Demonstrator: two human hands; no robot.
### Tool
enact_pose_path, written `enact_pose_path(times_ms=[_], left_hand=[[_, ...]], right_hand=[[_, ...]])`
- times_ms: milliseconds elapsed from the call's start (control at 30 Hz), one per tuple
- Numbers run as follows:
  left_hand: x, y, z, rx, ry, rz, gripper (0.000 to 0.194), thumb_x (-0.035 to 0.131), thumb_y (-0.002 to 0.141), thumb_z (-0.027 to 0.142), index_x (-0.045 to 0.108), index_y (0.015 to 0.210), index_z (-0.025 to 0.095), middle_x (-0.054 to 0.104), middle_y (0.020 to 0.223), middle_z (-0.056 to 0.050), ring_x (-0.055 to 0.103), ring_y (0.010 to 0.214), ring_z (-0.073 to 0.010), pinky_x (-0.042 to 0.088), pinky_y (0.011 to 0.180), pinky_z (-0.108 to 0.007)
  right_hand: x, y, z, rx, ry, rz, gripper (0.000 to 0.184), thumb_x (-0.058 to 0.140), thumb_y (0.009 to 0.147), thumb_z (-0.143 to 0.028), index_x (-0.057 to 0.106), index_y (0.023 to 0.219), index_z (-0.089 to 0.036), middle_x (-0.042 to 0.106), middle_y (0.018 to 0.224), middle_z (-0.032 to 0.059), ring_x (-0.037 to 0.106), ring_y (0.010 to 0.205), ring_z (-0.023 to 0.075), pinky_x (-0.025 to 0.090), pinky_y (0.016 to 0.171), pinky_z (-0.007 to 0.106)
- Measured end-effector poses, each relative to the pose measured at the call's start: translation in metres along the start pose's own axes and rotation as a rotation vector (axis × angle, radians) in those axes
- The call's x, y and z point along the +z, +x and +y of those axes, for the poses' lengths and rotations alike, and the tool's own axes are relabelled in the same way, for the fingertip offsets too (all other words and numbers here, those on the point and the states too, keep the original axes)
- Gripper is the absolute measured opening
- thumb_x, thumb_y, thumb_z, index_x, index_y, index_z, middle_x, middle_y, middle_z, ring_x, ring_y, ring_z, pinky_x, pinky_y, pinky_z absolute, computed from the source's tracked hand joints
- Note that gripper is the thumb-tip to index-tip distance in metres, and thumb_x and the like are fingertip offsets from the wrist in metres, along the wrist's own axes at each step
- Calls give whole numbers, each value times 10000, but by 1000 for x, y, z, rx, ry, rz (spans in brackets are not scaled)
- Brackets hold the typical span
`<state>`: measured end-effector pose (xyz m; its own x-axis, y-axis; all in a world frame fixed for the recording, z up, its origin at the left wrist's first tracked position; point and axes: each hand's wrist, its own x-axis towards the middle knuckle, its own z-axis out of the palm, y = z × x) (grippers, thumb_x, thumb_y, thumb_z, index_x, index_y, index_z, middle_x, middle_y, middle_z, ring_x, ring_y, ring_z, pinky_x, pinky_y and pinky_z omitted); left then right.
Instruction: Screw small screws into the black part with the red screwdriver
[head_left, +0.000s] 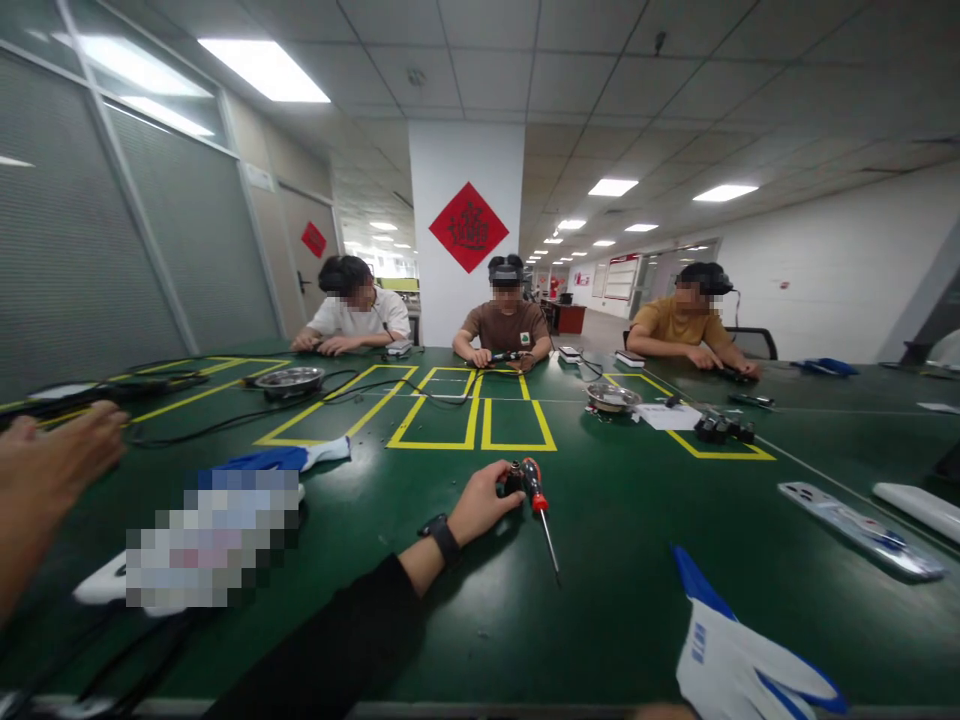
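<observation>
Across the green bench (480,640) we note three seated people along its far edge, yellow tape outlines (472,447) before them. Our left hand (480,505), midway between the side edges, pinches a small black part (513,480) between thumb and fingers. Just beside it, we record a screwdriver (535,487), its tip angled towards the near edge. Of our right hand (664,712) we see only a sliver of skin; we cannot tell its state. A blue-and-white glove (739,660) lies at the near edge, right of centre. Outward, we list two metal bowls (289,380) and, by the left edge, another person's hand (82,445).
</observation>
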<state>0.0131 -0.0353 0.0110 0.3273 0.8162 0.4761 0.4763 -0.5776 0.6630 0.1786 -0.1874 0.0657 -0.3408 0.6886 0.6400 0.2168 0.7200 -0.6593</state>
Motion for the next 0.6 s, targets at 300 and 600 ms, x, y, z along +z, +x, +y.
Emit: enact_pose_path(times_ms=[300,600], left_hand=[[0,4,-8,-27,-274,-75,329,695,637,154,602,952,144,672,942,-61,621,882,-184,464,859,-331],[5,5,-13,7,-101,-51,301,698,670,258,601,936,157,650,910,-37,590,848,-174,459,796,-291]], right_hand=[[0,77,79,561,-993,-293,308,510,721,-380,579,905,-143,667,859,148,636,772,287,419,644,341],[-14,72,148,577,-321,49,296,350,810,-355,468,609,-174,514,552,11,472,502,121,339,497,234]])
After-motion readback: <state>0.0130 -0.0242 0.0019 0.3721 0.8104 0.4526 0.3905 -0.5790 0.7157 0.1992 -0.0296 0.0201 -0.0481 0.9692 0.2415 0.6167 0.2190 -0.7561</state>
